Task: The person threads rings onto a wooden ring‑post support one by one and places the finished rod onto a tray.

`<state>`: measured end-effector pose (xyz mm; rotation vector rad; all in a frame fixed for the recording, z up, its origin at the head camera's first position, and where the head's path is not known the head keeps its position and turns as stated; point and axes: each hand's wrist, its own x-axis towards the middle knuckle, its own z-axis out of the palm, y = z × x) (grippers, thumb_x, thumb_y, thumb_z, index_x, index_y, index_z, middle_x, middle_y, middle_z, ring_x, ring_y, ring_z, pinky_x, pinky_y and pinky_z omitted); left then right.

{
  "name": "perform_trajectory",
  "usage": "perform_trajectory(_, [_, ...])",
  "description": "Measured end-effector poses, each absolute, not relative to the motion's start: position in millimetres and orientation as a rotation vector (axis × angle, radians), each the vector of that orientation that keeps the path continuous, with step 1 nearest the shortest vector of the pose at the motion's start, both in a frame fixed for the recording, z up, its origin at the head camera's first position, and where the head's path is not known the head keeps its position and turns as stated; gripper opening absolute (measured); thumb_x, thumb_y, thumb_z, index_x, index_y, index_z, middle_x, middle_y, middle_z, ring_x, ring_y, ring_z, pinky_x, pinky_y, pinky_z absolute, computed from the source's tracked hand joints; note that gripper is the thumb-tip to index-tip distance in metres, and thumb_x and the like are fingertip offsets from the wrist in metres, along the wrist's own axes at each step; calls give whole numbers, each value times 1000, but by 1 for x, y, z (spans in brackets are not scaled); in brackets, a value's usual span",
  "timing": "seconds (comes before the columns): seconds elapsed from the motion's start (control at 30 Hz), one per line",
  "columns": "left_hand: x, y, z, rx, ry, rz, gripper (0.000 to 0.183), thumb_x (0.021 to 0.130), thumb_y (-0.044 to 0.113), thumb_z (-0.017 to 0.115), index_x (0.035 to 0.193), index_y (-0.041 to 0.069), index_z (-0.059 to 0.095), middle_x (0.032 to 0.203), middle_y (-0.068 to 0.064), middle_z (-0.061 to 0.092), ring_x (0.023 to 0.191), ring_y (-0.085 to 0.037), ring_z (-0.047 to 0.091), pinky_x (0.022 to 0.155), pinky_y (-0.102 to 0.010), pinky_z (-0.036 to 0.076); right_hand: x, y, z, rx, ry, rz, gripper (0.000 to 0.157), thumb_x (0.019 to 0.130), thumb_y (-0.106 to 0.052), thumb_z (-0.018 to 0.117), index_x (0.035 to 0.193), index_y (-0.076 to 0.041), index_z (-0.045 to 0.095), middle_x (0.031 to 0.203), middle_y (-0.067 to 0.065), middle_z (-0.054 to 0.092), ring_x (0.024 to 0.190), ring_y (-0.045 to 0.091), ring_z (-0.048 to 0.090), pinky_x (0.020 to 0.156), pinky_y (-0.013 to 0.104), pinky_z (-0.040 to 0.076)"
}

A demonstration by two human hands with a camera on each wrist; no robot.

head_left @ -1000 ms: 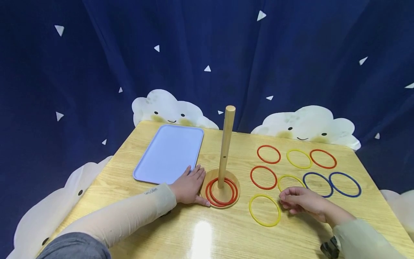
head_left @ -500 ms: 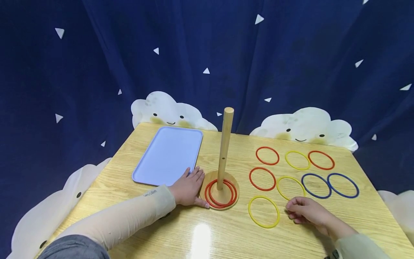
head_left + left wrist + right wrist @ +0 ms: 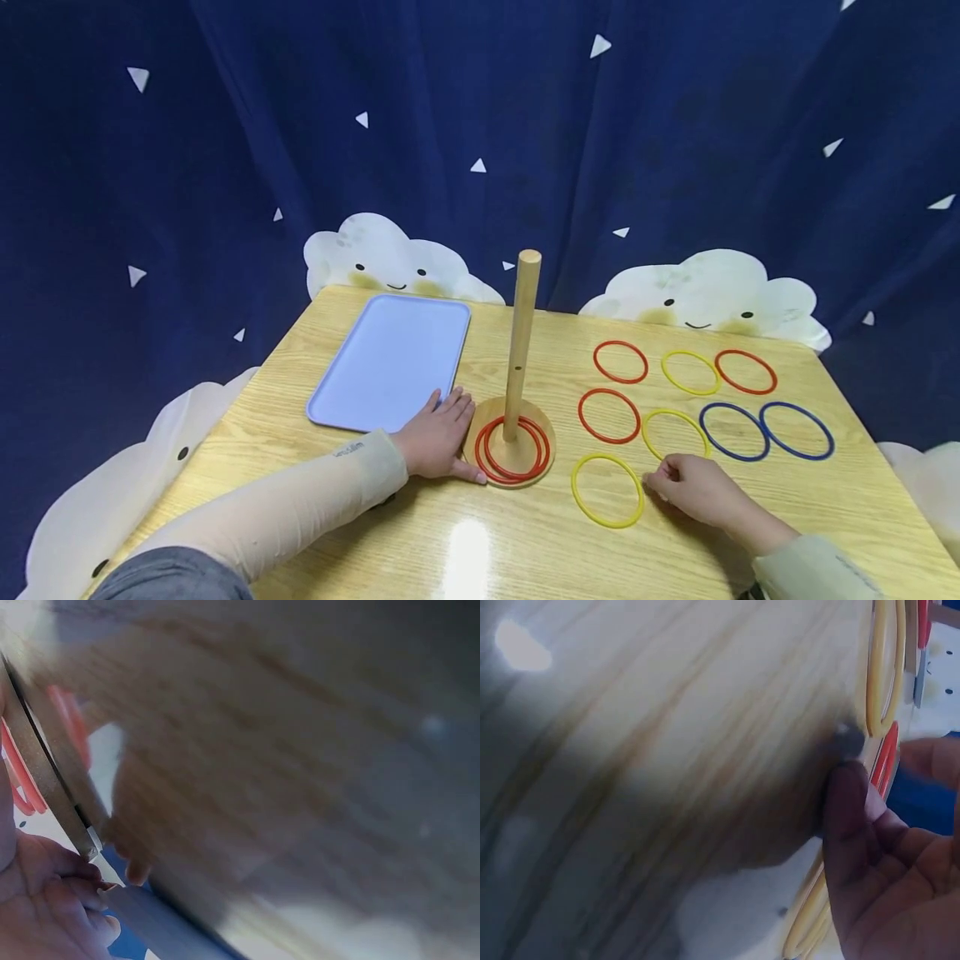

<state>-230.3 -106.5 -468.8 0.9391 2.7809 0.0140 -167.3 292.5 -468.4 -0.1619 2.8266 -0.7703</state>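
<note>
My left hand (image 3: 435, 437) lies spread on the table beside a round wooden base (image 3: 489, 408), its thumb at the base's front edge. From that base rises an upright wooden pole (image 3: 523, 342), with two red rings (image 3: 477, 454) lying around its foot. My right hand (image 3: 697, 492) is low over the table with bent fingers, the tips right at the right edge of the nearest yellow ring (image 3: 573, 483), which lies flat. In the right wrist view, fingers (image 3: 847, 795) come down beside a yellow ring (image 3: 879, 675); I cannot tell whether they pinch it.
A pale blue tray (image 3: 393, 358) lies at the table's left. Beyond my right hand lie another yellow ring (image 3: 645, 432), a blue ring (image 3: 701, 417) and several more red, yellow and blue rings. A dark blue curtain (image 3: 450, 83) hangs behind the table (image 3: 360, 542).
My right hand has drawn back from over the middle yellow ring, then moved left to the nearest yellow ring. That ring has shifted slightly left. My left hand has stayed in place.
</note>
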Motion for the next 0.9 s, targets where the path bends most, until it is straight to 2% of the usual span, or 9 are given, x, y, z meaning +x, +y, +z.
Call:
perform_trajectory(0.1, [-230,-106,-470,937,2780,2,116,86,80,59,160,-4,30,167,-20,26,156,-35,13,124,-55,9,-166,290,-469,-197,2799,-774,33,92,-34,78,76,-15,56,64,-4,48,58,12,44,55,26,35])
perform_trajectory(0.3, [-231,-106,-472,934,2775,0,116,86,80,59,161,-3,27,167,-21,24,157,-35,12,124,-55,8,-167,287,-468,-213,2820,-727,20,82,-12,76,79,-12,56,68,-3,49,61,14,45,57,27,35])
perform_trajectory(0.4, [-232,-105,-471,935,2778,-2,116,86,80,59,161,-3,28,167,-21,25,157,-35,13,124,-55,9,-169,287,-467,-174,2832,-692,20,75,-9,75,81,-12,57,68,-2,49,62,15,46,57,27,35])
perform_trajectory(0.5, [-231,-105,-470,933,2777,-3,117,86,81,58,161,-3,27,167,-20,24,157,-35,12,124,-56,8,-169,289,-467,-176,2834,-666,21,74,-8,76,82,-12,57,69,-1,49,63,15,45,57,28,34])
perform_trajectory(0.57, [-231,-105,-470,931,2774,-6,117,86,81,57,162,-3,26,167,-20,24,157,-35,12,124,-56,8,-170,291,-466,-184,2817,-688,21,75,-8,76,83,-12,57,69,-2,49,63,14,45,57,27,34])
perform_trajectory(0.67, [-231,-105,-470,934,2774,1,117,86,81,58,161,-3,28,167,-21,25,156,-35,13,124,-56,9,-171,297,-463,-249,2716,-853,13,83,-6,71,86,-9,59,71,-1,50,63,13,47,56,25,37])
perform_trajectory(0.77, [-232,-106,-471,936,2776,-1,117,86,81,58,161,-3,28,167,-21,25,156,-35,13,124,-56,9,-174,303,-456,-273,2505,-1143,4,93,-2,65,92,0,61,77,1,51,68,13,52,59,25,47])
perform_trajectory(0.9, [-232,-107,-473,942,2778,-5,116,87,80,58,161,-4,27,167,-20,25,157,-35,12,124,-55,8,-183,307,-441,-235,2262,-1408,13,100,-1,61,105,11,59,87,4,55,81,14,61,73,32,59])
